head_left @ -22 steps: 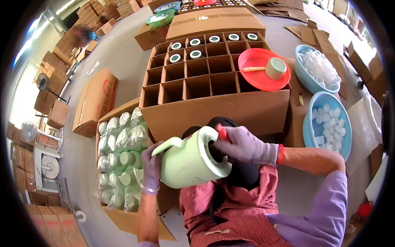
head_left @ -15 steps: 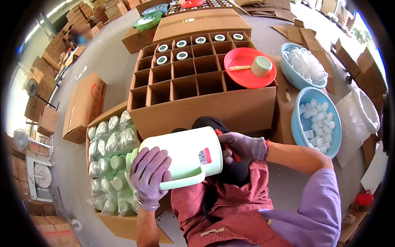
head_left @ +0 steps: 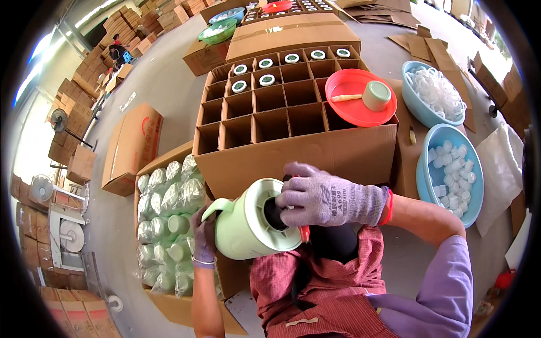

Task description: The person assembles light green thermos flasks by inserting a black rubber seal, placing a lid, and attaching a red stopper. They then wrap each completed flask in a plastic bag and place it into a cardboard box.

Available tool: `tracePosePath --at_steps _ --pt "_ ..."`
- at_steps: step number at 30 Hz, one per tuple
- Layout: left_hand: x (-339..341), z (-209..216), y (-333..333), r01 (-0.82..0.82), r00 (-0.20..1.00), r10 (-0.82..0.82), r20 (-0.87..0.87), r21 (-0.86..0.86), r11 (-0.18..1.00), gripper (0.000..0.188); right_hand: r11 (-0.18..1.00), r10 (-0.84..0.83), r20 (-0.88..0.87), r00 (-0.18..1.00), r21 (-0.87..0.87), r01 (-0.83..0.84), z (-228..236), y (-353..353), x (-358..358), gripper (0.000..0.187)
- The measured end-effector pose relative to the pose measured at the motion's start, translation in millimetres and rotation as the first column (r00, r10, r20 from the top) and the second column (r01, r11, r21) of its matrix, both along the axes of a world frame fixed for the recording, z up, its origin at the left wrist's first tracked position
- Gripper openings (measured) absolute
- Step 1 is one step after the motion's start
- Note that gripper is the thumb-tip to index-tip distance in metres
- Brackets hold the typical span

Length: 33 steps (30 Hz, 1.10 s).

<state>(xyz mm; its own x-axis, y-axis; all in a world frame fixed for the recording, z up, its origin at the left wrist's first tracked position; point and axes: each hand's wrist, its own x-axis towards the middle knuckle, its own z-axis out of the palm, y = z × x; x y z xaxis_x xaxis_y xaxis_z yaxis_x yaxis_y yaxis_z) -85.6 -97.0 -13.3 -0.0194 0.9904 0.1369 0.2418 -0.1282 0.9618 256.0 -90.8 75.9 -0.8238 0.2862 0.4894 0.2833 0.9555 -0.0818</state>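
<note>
A pale green thermos jug (head_left: 239,228) lies tilted above my lap, its round base toward my right hand and its handle up on the left. Gloved in purple, my left hand (head_left: 204,234) is closed round the jug's left end, fingers partly hidden behind it. My right hand (head_left: 324,197), also gloved, curls its fingers at the dark round centre (head_left: 274,214) of the base. It grips a red-handled tool (head_left: 305,234), of which only bits show; its kind is hidden.
Ahead stands a divided carton (head_left: 293,149) with several white-capped items and a red basin (head_left: 352,115). Wrapped green jugs fill a carton (head_left: 163,225) at left. Blue basins of white rings (head_left: 434,93) and white caps (head_left: 451,174) stand at right, beside a white sack (head_left: 501,169).
The jug has turned so its base now shows and its handle points up. My right hand has moved from beside the base onto its centre. The view has shifted slightly.
</note>
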Motion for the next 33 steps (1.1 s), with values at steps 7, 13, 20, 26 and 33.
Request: tracePosePath --at_steps 7,13,20,26,33 --pt "46 46 -14 -0.091 0.988 0.106 -0.116 0.132 0.987 0.03 0.236 -0.644 -0.068 0.762 -0.965 0.113 -22 -12 -12 0.027" --pt "47 53 -39 -0.091 0.916 0.116 -0.384 0.081 0.993 0.029 0.284 -0.507 0.138 0.851 -0.905 0.316 8 21 15 0.028" --pt "67 115 -41 0.31 0.57 -0.156 -0.807 0.035 0.95 0.041 0.328 -0.857 0.356 0.374 -0.185 0.927 -39 104 166 0.033" --pt "43 107 -19 0.134 0.859 -0.355 -0.369 -0.508 0.851 0.037 0.369 -0.929 -0.033 0.368 -0.151 0.917 -49 78 240 0.021" --pt "-76 -46 -57 0.189 0.802 -0.231 -0.55 -0.133 0.973 0.038 -0.304 -0.855 0.49 -0.171 -0.206 0.93 -129 -95 406 0.032"
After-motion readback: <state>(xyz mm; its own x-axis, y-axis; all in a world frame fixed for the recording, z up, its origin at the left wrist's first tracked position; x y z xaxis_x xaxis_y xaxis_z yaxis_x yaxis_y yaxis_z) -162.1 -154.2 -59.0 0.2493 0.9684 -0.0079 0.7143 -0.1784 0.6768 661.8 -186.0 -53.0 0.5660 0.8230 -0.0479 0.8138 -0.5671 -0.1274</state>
